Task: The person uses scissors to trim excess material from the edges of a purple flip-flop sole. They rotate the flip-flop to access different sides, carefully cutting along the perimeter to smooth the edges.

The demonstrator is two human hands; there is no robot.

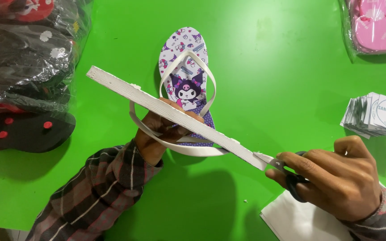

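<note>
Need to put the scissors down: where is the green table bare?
Bare green table between the printed sandal and the card stack, and below the left hand. Crowded: bagged sandals far left, white sheet beside the right hand.

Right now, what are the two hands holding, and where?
The left hand holds a white flip-flop edge-on, gripped around its middle. The right hand holds scissors by the handles, blades at the sole's end.

Left hand [157,134] gripping; right hand [336,178] clenched
</note>
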